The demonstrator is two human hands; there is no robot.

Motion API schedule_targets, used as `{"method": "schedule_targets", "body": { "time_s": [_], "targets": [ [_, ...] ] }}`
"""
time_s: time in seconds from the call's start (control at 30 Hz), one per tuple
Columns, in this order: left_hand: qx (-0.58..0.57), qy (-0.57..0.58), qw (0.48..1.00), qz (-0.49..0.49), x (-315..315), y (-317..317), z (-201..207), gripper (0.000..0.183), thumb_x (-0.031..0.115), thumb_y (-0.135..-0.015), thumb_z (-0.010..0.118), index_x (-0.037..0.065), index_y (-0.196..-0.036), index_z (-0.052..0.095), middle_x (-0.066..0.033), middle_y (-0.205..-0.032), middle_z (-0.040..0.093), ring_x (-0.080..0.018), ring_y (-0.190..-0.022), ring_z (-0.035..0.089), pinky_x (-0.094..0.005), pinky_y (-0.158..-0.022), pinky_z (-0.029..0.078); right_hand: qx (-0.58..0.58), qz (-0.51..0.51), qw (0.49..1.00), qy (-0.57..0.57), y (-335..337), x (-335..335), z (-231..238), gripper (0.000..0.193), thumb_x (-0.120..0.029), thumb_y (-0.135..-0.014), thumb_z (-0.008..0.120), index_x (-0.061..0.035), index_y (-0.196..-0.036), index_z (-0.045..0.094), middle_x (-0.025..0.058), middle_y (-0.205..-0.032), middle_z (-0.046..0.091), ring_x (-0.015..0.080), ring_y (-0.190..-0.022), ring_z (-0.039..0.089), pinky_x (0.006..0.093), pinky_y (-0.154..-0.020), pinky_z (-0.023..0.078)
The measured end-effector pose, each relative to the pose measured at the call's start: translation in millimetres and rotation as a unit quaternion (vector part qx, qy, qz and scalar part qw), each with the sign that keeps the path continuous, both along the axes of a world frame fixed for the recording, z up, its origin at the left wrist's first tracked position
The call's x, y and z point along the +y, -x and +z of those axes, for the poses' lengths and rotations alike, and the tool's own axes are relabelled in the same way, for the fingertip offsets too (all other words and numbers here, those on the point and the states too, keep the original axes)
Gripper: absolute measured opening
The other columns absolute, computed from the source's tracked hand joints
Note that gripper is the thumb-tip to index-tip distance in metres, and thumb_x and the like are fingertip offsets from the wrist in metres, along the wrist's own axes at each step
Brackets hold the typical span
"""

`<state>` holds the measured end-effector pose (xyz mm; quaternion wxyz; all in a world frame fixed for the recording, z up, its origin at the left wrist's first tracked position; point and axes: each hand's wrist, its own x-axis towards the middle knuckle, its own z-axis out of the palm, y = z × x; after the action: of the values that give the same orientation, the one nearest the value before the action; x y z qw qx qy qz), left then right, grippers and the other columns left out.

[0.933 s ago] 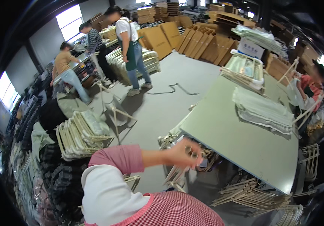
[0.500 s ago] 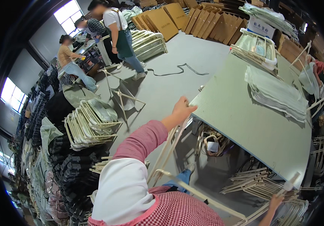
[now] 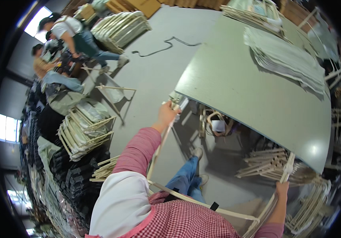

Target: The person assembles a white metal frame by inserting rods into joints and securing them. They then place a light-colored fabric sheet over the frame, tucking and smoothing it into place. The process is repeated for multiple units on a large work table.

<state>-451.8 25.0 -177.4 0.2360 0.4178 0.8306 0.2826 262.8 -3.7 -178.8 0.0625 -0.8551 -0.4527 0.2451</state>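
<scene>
Hands gripping a pale wooden rectangular frame under the grey-green tabletop
Left hand closed round the far rail; right hand closed round the opposite rail.

Both hands, the left hand and the right hand, are bare. Pink ribbed sleeves run up from the wrists; a white oversleeve covers the left upper arm. Below sit a red-and-white checked apron, blue jeans and light shoes.
</scene>
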Motion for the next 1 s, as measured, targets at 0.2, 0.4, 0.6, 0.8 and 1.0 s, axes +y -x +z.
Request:
{"method": "schedule_targets", "body": {
  "time_s": [0.2,0.4,0.6,0.8,1.0],
  "targets": [
    [0.034,-0.073,0.997,0.022,33.0,8.5,0.9,0.067,0.025,-0.066,0.085,-0.005,-0.12,0.057,-0.0191,-0.103,0.068,-0.0322,-0.094,0.067,-0.0387,-0.082,0.051,-0.035,0.013,0.993,0.108,16.7,13.8,5.7,0.058,-0.019,-0.072,0.069,0.0139,-0.114,0.048,0.032,-0.107,0.061,0.0422,-0.101,0.063,0.0445,-0.085,0.05],
    [-0.143,-0.127,0.981,0.029,48.3,29.0,-19.0,0.045,0.009,-0.076,0.078,-0.004,-0.116,0.06,-0.0111,-0.1,0.069,-0.0184,-0.089,0.065,-0.0331,-0.077,0.051,0.051,-0.033,0.998,0.034,46.6,6.9,28.9,0.058,-0.018,-0.07,0.069,0.005,-0.122,0.056,0.0256,-0.114,0.063,0.0384,-0.108,0.062,0.043,-0.09,0.049],
    [-0.023,0.014,0.996,-0.088,59.3,51.6,-10.7,0.031,0.009,-0.081,0.074,-0.005,-0.107,0.065,-0.0026,-0.088,0.068,-0.0098,-0.076,0.057,-0.0253,-0.069,0.046,0.002,-0.05,0.996,0.079,47.7,7.1,23.1,0.062,-0.026,-0.071,0.071,0.0149,-0.109,0.045,0.0338,-0.101,0.062,0.0438,-0.099,0.063,0.0443,-0.084,0.051],
    [-0.058,-0.006,0.995,-0.087,70.7,63.0,-9.4,0.025,0.013,-0.083,0.075,-0.002,-0.102,0.068,0.0018,-0.082,0.065,-0.0066,-0.07,0.051,-0.0238,-0.061,0.041,0.013,-0.054,0.993,0.101,56.3,9.7,20.1,0.059,-0.023,-0.072,0.07,0.0161,-0.107,0.045,0.032,-0.099,0.064,0.0413,-0.096,0.065,0.0429,-0.081,0.053],
    [-0.091,0.019,0.991,-0.093,71.2,59.4,-3.1,0.02,0.011,-0.083,0.075,-0.002,-0.097,0.066,0.0019,-0.076,0.061,-0.0071,-0.066,0.049,-0.0245,-0.059,0.038,0.011,-0.062,0.993,0.097,58.0,9.5,27.7,0.055,-0.018,-0.073,0.064,0.0178,-0.111,0.045,0.0312,-0.098,0.065,0.04,-0.094,0.066,0.0412,-0.08,0.053]
  ]
}}
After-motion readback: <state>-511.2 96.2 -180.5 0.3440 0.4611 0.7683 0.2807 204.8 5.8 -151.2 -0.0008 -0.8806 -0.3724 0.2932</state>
